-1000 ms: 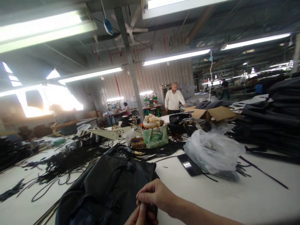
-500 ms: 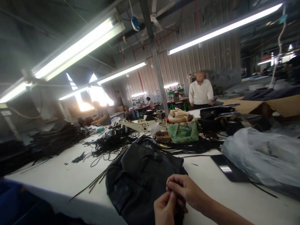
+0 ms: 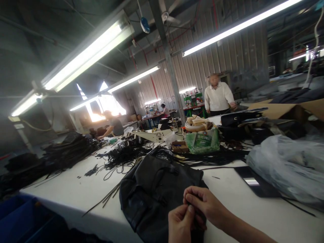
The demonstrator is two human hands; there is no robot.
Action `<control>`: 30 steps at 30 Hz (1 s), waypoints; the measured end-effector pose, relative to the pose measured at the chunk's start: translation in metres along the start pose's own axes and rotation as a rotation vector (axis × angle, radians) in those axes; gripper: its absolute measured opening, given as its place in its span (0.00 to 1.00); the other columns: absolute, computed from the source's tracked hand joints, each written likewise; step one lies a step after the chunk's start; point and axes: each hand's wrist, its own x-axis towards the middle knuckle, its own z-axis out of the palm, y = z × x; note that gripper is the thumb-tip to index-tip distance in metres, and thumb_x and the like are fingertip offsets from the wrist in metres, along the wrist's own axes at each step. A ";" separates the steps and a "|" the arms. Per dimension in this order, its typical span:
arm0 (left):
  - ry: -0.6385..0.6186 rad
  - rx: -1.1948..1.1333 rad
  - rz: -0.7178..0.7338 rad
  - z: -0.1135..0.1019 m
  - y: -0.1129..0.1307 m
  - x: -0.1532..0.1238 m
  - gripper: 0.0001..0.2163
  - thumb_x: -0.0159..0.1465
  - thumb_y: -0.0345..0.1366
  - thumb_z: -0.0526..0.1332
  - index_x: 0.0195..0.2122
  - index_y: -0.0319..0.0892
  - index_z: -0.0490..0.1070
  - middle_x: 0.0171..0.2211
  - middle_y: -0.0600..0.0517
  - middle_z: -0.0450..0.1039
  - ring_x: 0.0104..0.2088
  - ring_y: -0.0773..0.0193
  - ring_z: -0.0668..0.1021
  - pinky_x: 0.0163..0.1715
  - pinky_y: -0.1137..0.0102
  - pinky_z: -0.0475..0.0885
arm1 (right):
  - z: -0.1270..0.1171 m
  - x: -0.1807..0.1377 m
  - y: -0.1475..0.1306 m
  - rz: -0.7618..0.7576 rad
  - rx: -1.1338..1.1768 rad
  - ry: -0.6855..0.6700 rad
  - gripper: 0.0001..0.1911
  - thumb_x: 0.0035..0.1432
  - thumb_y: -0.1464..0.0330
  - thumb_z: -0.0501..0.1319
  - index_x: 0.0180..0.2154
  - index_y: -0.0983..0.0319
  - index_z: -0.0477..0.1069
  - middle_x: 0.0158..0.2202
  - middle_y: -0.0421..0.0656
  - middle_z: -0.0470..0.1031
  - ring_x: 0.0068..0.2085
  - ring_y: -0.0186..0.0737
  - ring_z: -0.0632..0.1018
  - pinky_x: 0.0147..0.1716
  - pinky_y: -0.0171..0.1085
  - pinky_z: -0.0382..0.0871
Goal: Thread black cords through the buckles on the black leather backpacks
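A black backpack (image 3: 149, 189) lies on the white table in front of me, its straps and buckles facing up. Over its near right part, my left hand (image 3: 181, 221) and my right hand (image 3: 199, 202) meet with thumbs and fingers pinched together. Whatever is between the fingertips is too small or hidden to name. Beyond the bag spreads a heap of thin black cords (image 3: 121, 157), with loose strands reaching toward the table's left edge.
A green bag (image 3: 202, 141) with rolled pale strips stands behind the backpack. To the right lie a dark flat tablet-like panel (image 3: 255, 182) and a clear plastic bag (image 3: 283, 165). Blue bins (image 3: 22, 216) sit at lower left. A person in a white top (image 3: 219, 96) stands across the table.
The view has turned slightly left, so the scene sits farther right. My hands keep their pinch close together. The person in white has moved an arm outward.
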 end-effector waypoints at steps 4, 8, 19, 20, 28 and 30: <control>0.004 0.213 0.066 0.003 0.023 -0.005 0.34 0.67 0.67 0.67 0.27 0.35 0.86 0.23 0.42 0.79 0.24 0.59 0.76 0.29 0.68 0.66 | 0.001 -0.003 -0.011 -0.013 -0.039 0.013 0.33 0.63 0.39 0.70 0.41 0.65 0.75 0.33 0.42 0.78 0.20 0.30 0.72 0.17 0.30 0.62; 0.000 0.360 0.132 -0.003 0.029 -0.003 0.33 0.69 0.66 0.65 0.29 0.36 0.88 0.25 0.43 0.79 0.27 0.59 0.74 0.30 0.67 0.65 | 0.001 -0.003 -0.016 -0.051 -0.071 0.042 0.33 0.63 0.39 0.70 0.39 0.65 0.76 0.33 0.44 0.78 0.24 0.32 0.73 0.21 0.30 0.64; -0.096 0.115 0.038 -0.010 0.011 0.002 0.32 0.64 0.66 0.70 0.30 0.35 0.88 0.25 0.40 0.80 0.28 0.56 0.79 0.34 0.67 0.70 | 0.000 0.003 0.008 0.007 -0.002 -0.001 0.35 0.63 0.37 0.68 0.41 0.64 0.73 0.21 0.37 0.69 0.17 0.31 0.68 0.16 0.29 0.57; -0.102 0.109 0.023 -0.011 0.012 0.002 0.32 0.64 0.66 0.70 0.31 0.35 0.88 0.26 0.39 0.81 0.28 0.57 0.78 0.33 0.68 0.69 | 0.000 0.003 0.009 -0.002 0.007 -0.003 0.35 0.64 0.37 0.68 0.41 0.64 0.73 0.21 0.36 0.69 0.17 0.31 0.68 0.16 0.29 0.57; -0.011 0.120 -0.044 0.001 0.025 -0.008 0.35 0.55 0.70 0.74 0.24 0.35 0.86 0.23 0.41 0.78 0.23 0.65 0.71 0.28 0.71 0.62 | 0.001 -0.004 0.002 -0.014 0.032 0.023 0.33 0.62 0.40 0.72 0.43 0.65 0.75 0.36 0.44 0.81 0.19 0.28 0.71 0.17 0.29 0.61; 0.103 0.085 -0.082 0.014 0.020 -0.017 0.36 0.49 0.72 0.76 0.22 0.36 0.83 0.18 0.46 0.73 0.19 0.69 0.67 0.23 0.72 0.57 | 0.001 -0.012 -0.006 -0.035 -0.018 0.058 0.33 0.61 0.41 0.74 0.42 0.66 0.78 0.38 0.46 0.83 0.25 0.30 0.75 0.24 0.29 0.66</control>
